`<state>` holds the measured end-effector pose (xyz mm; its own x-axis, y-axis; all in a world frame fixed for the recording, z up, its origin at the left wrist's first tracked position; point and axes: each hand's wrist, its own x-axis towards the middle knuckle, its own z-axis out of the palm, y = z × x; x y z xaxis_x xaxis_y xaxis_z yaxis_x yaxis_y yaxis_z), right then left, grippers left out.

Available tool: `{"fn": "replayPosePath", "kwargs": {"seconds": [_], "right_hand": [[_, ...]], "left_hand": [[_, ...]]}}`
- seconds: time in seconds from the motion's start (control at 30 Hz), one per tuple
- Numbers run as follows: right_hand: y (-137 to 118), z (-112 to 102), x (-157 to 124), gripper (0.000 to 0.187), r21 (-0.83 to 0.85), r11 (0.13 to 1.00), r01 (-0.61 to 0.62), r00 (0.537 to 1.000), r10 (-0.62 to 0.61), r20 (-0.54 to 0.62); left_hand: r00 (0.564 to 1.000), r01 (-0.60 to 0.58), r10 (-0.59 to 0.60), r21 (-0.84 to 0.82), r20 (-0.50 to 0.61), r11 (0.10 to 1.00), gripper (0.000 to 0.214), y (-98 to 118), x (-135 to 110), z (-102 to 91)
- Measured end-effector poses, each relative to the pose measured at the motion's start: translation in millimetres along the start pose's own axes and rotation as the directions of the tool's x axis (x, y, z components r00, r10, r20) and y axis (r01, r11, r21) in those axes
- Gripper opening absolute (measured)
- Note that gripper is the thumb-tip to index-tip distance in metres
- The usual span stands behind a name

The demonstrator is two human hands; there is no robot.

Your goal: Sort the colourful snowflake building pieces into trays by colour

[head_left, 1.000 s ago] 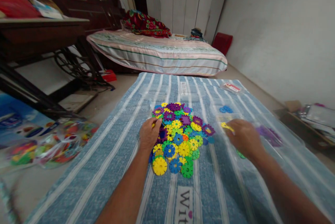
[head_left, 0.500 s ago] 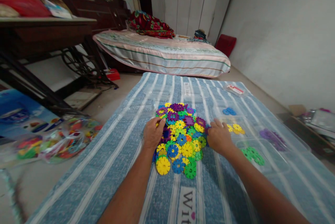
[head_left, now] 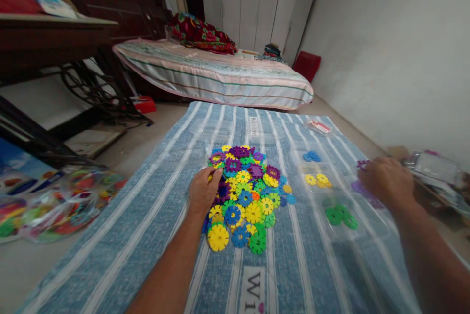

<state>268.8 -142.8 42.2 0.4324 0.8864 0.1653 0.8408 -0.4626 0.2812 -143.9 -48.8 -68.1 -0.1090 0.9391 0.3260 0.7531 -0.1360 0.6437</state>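
"Pinching a small yellow piece (head_left: 210, 177), the left hand (head_left: 204, 190) is at the left edge of the pile (head_left: 244, 198). Thumb and forefinger closed on it."

"Pile position?"

"Middle of the cloth-covered table (head_left: 290, 265). Notched plastic shapes, overlapping: yellow, blue, green, purple, some orange."

"Right hand (head_left: 389, 181)?"

"Well apart from the pile, over the purple pieces (head_left: 357, 186) on the right. Blurred, but a purple square piece (head_left: 362, 164) shows at the fingertips; fingers read as gripping it."

"Clear trays (head_left: 362, 211) from here?"

"Green pieces (head_left: 341, 216) nearest the person, yellow pieces (head_left: 317, 180) beyond, blue pieces (head_left: 311, 157) farthest. Each colour lies apart from the others. A packet (head_left: 319, 126) with a red-and-white label lies near the far right corner."

"Background?"

"Bed (head_left: 220, 79) past the table's far end, striped cover on it."
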Motion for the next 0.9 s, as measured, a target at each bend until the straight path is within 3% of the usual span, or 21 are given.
{"fn": "replayPosePath", "kwargs": {"seconds": [0.07, 0.13, 0.27, 0.37, 0.47, 0.53, 0.63, 0.73, 0.9], "right_hand": [[28, 16, 12, 0.032, -0.039, 0.987, -0.154, 0.984, 0.157, 0.089], [46, 29, 17, 0.034, -0.051, 0.977, -0.205, 0.968, 0.210, 0.135], [45, 34, 13, 0.039, -0.041, 0.992, -0.118, 0.985, 0.122, 0.120], [11, 19, -1, 0.036, 0.080, 0.997, 0.010, 0.997, -0.017, 0.078], [-42, -4, -21, 0.031, 0.282, 0.946, 0.161, 0.985, -0.170, 0.010], [-80, -17, -35, 0.030, 0.355, 0.885, 0.302, 0.946, -0.324, 0.003], [-132, -26, -46, 0.026, 0.388, 0.818, 0.424, 0.887, -0.461, 0.004], [-168, -21, -44, 0.028, 0.355, 0.812, 0.464, 0.855, -0.515, 0.060], [-197, 1, -29, 0.029, 0.286, 0.863, 0.417, 0.872, -0.469, 0.142]], "left_hand": [[1.000, 0.004, -0.004, -0.006, -0.002, 1.000, 0.035, 0, 0, 0.3], [1.000, 0.001, -0.001, -0.013, -0.002, 1.000, 0.034, 0, -1, 0.1], [1.000, -0.022, 0.022, -0.015, 0.000, 1.000, 0.035, 1, -2, -0.6], [1.000, -0.018, 0.018, 0.001, 0.004, 1.000, 0.035, 1, -2, -1.0], [1.000, -0.010, 0.010, 0.007, 0.008, 1.000, 0.036, 2, -2, -1.6], [1.000, -0.013, 0.013, 0.000, 0.005, 1.000, 0.036, 2, -2, -2.1], [1.000, -0.017, 0.017, -0.005, 0.000, 1.000, 0.034, 3, -2, -2.9], [1.000, -0.018, 0.018, -0.006, 0.000, 1.000, 0.032, 3, -3, -3.5], [1.000, -0.023, 0.023, -0.020, -0.001, 1.000, 0.034, 1, -3, -2.5]]}}
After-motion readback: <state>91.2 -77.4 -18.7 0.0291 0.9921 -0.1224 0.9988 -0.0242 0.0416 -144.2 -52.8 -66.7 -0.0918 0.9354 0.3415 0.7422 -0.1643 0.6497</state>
